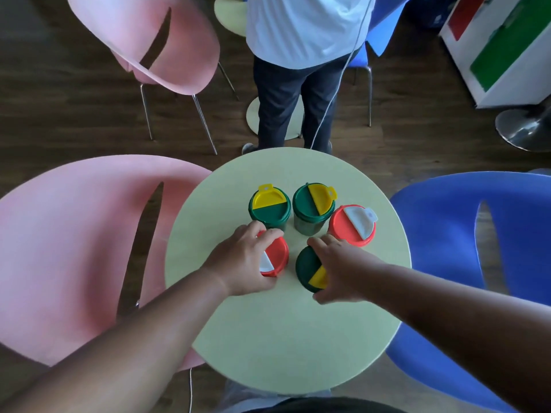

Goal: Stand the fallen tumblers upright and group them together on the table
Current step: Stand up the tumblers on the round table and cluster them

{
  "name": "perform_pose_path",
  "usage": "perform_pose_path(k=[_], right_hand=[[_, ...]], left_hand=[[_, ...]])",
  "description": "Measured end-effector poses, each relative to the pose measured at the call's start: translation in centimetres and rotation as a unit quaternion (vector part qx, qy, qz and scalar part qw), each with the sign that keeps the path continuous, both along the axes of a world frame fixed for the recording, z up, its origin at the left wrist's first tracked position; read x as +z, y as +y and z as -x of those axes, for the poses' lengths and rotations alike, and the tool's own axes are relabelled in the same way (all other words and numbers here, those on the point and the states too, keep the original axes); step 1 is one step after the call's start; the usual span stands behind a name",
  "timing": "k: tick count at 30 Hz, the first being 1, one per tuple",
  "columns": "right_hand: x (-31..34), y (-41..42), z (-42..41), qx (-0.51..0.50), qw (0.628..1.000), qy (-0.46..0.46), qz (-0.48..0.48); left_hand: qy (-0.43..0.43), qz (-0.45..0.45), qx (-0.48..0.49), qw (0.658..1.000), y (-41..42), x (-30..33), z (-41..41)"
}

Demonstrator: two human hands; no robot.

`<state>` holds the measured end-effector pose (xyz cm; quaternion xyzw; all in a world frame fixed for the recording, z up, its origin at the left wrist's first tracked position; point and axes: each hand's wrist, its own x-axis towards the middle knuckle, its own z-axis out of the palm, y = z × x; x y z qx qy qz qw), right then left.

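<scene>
Several lidded tumblers stand upright in a loose ring on the round pale green table [286,338]. Two green ones with yellow flaps, one [269,207] at the far left and one [313,207] beside it, sit at the back. A red tumbler with a white flap [353,225] stands at the right. My left hand [241,260] is wrapped around a red tumbler with a white flap [275,257] from above. My right hand [343,269] grips a green tumbler with a yellow flap [310,269] by its lid. Both held tumblers rest on the table.
A pink chair [74,251] touches the table's left edge; a second pink chair [158,40] stands farther back. A blue chair [477,234] is at the right. A person in dark trousers [292,96] stands just beyond the table's far edge. A white cabinet [501,55] sits at the far right.
</scene>
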<state>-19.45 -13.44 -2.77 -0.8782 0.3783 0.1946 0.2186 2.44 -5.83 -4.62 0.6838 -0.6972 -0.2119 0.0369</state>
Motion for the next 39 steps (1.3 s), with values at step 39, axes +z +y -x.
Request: perform_pose_path(k=[39], right_hand=[[0.3,-8.6,-3.9,-0.139,0.986,-0.001,0.096]], left_hand=[[-0.002,-0.003,0.149,0.989,-7.1,-0.2,0.1]])
